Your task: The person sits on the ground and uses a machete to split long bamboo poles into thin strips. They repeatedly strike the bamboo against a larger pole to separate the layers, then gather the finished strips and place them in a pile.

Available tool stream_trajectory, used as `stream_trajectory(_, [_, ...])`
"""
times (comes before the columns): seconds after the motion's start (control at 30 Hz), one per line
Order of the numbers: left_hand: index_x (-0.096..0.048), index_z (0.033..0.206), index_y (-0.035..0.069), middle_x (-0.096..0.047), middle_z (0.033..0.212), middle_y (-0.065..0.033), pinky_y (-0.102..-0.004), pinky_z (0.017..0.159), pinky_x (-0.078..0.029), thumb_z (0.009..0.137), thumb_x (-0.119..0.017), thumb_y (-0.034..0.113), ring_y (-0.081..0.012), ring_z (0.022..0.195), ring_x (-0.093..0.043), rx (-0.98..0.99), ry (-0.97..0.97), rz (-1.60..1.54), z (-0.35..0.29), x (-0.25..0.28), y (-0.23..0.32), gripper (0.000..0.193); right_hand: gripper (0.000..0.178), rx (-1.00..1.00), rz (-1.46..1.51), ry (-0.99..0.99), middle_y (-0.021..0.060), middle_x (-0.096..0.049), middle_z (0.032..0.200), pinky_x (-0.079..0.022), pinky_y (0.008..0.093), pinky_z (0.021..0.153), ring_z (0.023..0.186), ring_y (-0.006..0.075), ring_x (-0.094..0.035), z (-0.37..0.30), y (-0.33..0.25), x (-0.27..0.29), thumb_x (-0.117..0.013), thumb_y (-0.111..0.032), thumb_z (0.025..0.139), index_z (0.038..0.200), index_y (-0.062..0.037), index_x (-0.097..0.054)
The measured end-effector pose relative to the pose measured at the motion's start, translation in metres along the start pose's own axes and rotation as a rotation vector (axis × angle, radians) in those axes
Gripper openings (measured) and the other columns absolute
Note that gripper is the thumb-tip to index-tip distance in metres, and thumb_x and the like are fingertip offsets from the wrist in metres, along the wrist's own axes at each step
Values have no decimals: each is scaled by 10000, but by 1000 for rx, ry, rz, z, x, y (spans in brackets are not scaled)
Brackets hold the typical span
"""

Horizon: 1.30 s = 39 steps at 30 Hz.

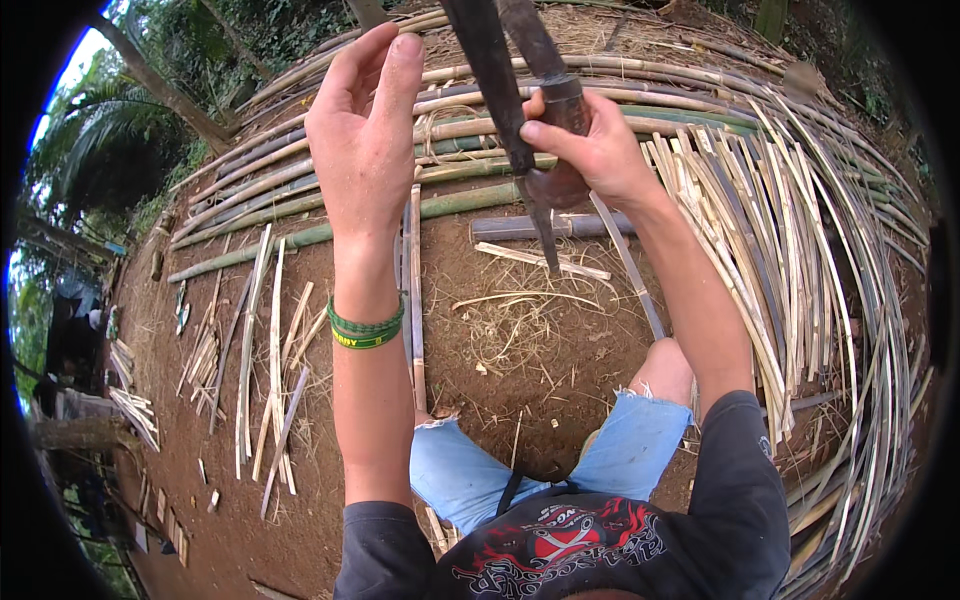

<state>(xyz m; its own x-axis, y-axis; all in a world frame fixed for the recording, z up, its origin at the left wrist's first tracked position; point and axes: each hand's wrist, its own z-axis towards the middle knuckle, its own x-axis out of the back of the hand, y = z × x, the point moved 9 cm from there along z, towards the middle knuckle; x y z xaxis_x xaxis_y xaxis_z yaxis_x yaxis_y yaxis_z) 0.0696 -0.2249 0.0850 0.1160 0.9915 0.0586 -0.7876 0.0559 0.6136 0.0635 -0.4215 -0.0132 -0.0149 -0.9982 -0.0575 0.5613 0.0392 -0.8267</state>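
Observation:
My left hand point(362, 145) is raised at the upper middle with its fingers up and apart, and nothing shows in it. To its right, my right hand point(595, 145) grips a dark wooden-handled tool point(562, 98) with a metal collar and a rounded, curved butt; its upper end runs out of view. A long, dark, tapered metal piece point(492, 75) crosses in front, narrowing to a point below the hand. My right thumb lies beside this piece; whether the two are joined, I cannot tell.
Bamboo poles point(460, 205) lie across the far side. Split bamboo strips point(740, 230) are piled at the right, with more strips point(270, 350) on the dirt at left. A short dark bamboo length point(560, 226) and shavings point(510, 325) lie ahead of my knees.

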Motion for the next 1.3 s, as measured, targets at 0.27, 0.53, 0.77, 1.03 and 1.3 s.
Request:
stream_trajectory(0.27, [-614,1119,-48,-688,853,-87,-279,726,-523,1000,-564,401,-133,795,-650,-83,239,1,-6,50,6,467,179,-147,91,-84,-27,-576,787,-431,238,645,693,52,-506,-10,51,-102,-740,-133,870,949,-23,-621])
stream_trajectory(0.53, [-486,875,57,-517,726,-57,-285,596,-479,992,-438,553,-182,647,-570,-152,425,-168,-25,104,5,512,198,-314,8,68,-29,-539,761,-401,220,597,656,39,-477,-111,46,-99,-706,-140,902,986,-15,-579])
stream_trajectory(0.77, [-477,908,66,-519,720,-61,-245,467,-447,975,-513,507,-148,563,-534,-219,587,-80,-46,148,54,447,188,-537,292,208,-42,-499,693,-360,216,469,524,25,-450,-220,80,-88,-582,-172,992,1099,-23,-544])
stream_trajectory(1.03, [-526,1078,42,-446,691,-13,-220,460,-351,993,-260,658,-103,514,-411,-173,528,-269,-62,159,48,677,193,-575,189,180,-25,-500,656,-388,222,475,518,48,-479,-267,93,-95,-569,-198,1001,1043,-11,-546])
stream_trajectory(1.3, [-489,1008,58,-438,864,-33,-329,713,-396,1056,-417,398,-160,781,-442,-279,368,-233,-44,171,49,351,204,-533,196,150,-13,-525,666,-403,222,482,529,46,-494,-251,75,-117,-593,-187,990,1047,4,-553])
